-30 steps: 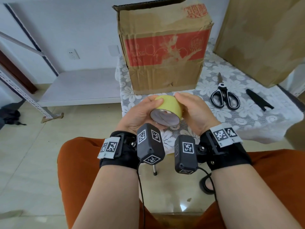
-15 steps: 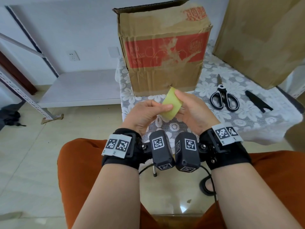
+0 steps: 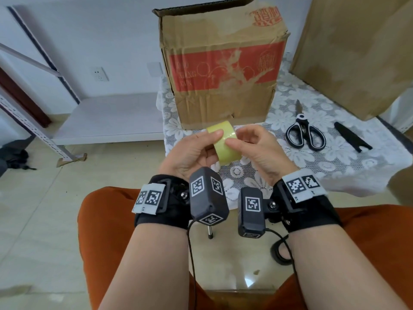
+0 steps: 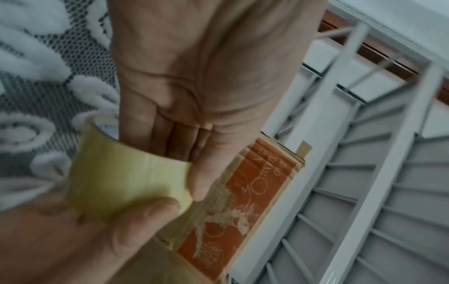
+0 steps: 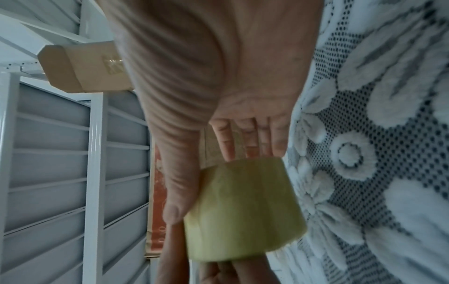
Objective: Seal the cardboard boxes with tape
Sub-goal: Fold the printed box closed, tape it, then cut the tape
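Tape roll turned in both hands, ahead of sealing the printed box.

I hold the yellow tape roll (image 3: 224, 145) in front of the printed cardboard box (image 3: 223, 63), above the counter (image 3: 335, 166) edge. Since a second ago I have rotated the roll: its open core no longer faces me, its outer band does. My left hand (image 3: 192, 153) is clamped on the roll, thumb on the band. My right hand (image 3: 257, 148) pinches the band opposite. I judge I am searching for the tape's free end; no strip is pulled yet, and the box's top flap stands open. Scissors (image 3: 305, 130) lie right of the box.
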{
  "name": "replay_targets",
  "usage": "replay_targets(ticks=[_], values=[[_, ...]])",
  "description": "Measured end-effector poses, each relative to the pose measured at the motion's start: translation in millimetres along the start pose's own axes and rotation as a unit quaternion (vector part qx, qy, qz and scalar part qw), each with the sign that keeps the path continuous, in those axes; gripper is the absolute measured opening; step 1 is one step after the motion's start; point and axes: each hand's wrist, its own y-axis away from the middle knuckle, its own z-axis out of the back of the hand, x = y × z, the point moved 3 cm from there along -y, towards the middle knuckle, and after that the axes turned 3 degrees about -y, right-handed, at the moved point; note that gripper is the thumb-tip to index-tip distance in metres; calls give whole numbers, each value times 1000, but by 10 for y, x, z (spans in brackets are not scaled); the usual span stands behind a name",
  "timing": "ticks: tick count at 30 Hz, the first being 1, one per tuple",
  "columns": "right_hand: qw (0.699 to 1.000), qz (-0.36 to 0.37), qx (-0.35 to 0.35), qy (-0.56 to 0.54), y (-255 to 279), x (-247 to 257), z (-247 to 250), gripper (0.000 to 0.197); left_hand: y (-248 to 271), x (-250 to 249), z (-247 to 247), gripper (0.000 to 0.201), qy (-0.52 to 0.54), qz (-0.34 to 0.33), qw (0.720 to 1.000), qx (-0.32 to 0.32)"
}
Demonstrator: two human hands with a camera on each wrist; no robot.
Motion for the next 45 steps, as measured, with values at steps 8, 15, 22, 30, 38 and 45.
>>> replay_targets(ticks=[8,15,22,30,38,45], values=[[997,24,58,-43,17,15,32,12,-33,16,-4,24,112,-19,994,0],[999,30,20,-30,45,50,-91,15,-37,26,-13,50,143,-12,989,-30],[996,47,74,-14,72,31,-120,21,-27,35,44,35,179,-5,983,-29],[997,39,55,22,73,24,-168,27,-20,37,7,27,165,-4,986,-28],[997,57,-23,44,66,33,-116,12,-77,63,21,39,182,6,982,-39],[999,41,1,31,38,-41,-105,15,-98,84,29,36,207,7,977,-43]])
